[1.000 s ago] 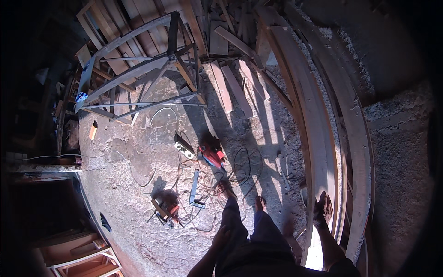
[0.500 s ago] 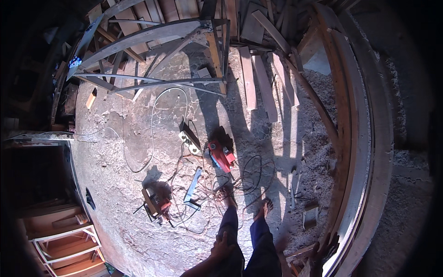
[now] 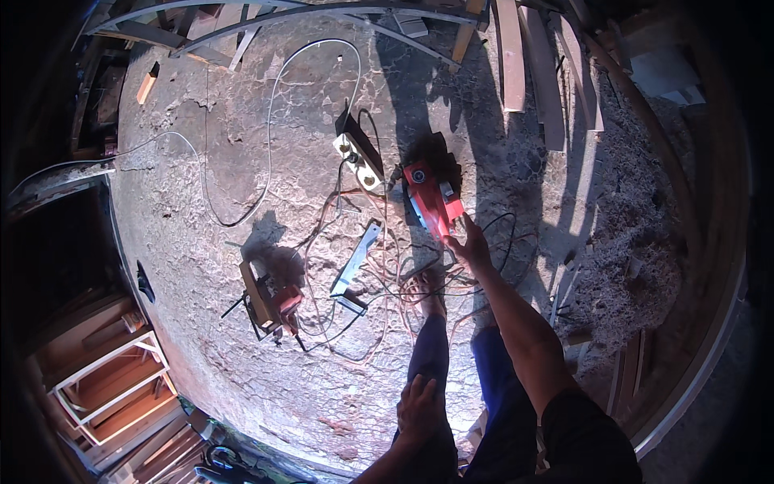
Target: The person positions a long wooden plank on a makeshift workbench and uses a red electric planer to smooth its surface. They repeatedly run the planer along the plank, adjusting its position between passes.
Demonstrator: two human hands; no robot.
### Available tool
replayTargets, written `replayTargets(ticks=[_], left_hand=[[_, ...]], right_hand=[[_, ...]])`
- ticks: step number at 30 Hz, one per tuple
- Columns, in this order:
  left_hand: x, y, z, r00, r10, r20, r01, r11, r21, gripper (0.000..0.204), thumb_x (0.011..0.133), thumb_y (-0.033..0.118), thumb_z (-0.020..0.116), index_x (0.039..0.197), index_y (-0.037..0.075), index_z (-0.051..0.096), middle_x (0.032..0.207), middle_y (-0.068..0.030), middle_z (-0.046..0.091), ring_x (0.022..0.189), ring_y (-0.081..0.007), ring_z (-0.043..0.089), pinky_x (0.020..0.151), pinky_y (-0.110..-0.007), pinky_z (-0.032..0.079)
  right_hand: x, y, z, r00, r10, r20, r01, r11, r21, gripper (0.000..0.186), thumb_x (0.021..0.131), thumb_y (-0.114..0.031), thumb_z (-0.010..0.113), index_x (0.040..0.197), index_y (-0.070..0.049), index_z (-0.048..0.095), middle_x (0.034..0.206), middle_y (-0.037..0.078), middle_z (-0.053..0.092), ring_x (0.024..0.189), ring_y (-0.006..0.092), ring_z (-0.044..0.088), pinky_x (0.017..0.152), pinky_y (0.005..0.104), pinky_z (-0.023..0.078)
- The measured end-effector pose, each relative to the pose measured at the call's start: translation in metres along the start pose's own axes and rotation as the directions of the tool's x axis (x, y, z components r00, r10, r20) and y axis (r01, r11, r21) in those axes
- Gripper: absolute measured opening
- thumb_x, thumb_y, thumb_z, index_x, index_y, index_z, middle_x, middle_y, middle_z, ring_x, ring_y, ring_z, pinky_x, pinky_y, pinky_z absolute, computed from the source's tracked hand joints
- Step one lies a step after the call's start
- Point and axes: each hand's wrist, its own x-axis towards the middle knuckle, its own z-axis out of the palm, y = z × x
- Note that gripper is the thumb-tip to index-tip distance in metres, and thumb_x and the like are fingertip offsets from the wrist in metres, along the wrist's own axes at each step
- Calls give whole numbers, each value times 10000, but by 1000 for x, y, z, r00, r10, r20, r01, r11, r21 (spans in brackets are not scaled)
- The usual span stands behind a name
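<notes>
My right hand (image 3: 466, 246) reaches down to the back end of a red power planer (image 3: 431, 198) on the floor, fingers apart; I cannot tell how firmly they touch it. My left hand (image 3: 421, 407) rests open on my left leg. A pale power strip (image 3: 361, 163) with a plug in it lies left of the planer. A metal angle square (image 3: 355, 262) lies below them among tangled cords. Another power tool (image 3: 270, 298), with red and wood-coloured parts, sits farther left.
Loose planks (image 3: 540, 89) lie at the upper right beside a wooden frame (image 3: 322, 20). Shavings (image 3: 629, 298) and long boards line the right side. An open wooden shelf unit (image 3: 113, 385) stands at the lower left, below a dark recess. My bare left foot is among the cords.
My right hand has left the long boards on the right and come down to the red planer. The view has lowered toward the floor. My left hand stays on my leg.
</notes>
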Motion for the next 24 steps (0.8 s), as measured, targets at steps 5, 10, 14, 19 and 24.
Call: replayTargets(ticks=[5, 10, 14, 19, 24], left_hand=[[10, -17, 3, 985, -31, -167, 11, 992, -122, 357, 867, 279, 733, 1175, 99, 732, 1376, -178, 581, 1244, -404, 554, 997, -524, 482], [15, -29, 6, 975, -77, -209, 23, 968, -252, 386, 869, 306, 736, 1210, 127, 727, 1396, -174, 585, 1260, -410, 549, 1039, -522, 458], [13, -29, 3, 979, -97, -177, 55, 972, -229, 393, 867, 323, 727, 1207, 126, 723, 1376, -149, 596, 1244, -410, 558, 1033, -524, 464], [10, -15, -1, 994, -49, -97, 31, 984, -177, 396, 915, 327, 652, 1263, 140, 676, 1404, -160, 560, 1248, -429, 544, 1015, -558, 468], [0, -16, -15, 992, 93, -81, -104, 983, -149, 435, 909, 311, 652, 1305, 133, 629, 1416, -163, 561, 1286, -425, 530, 1025, -568, 470]], right_hand=[[60, 30, 71, 983, 39, 177, -58, 993, 101, 1040, 823, -438, 835, 1603, -166, 204, 1176, 209, 659, 1046, 359, 668, 872, 452, 541], [75, 0, 93, 963, 214, 161, -257, 907, 334, 935, 821, -214, 796, 1585, -131, 263, 1411, 146, 545, 1275, 296, 566, 1052, 400, 465], [67, -40, 44, 983, 141, 120, -183, 840, 510, 602, 877, -65, 684, 1444, -119, 488, 1277, 73, 551, 1121, 202, 541, 990, 345, 426], [-38, -107, -78, 899, 399, 179, -375, 491, 787, 360, 952, -92, 653, 1305, -141, 598, 762, -32, 576, 548, 64, 518, 503, 240, 441], [-154, -155, -185, 803, 594, 51, -402, 476, 782, 456, 900, -33, 665, 1332, -123, 550, 918, 13, 631, 654, 105, 610, 587, 267, 517]])
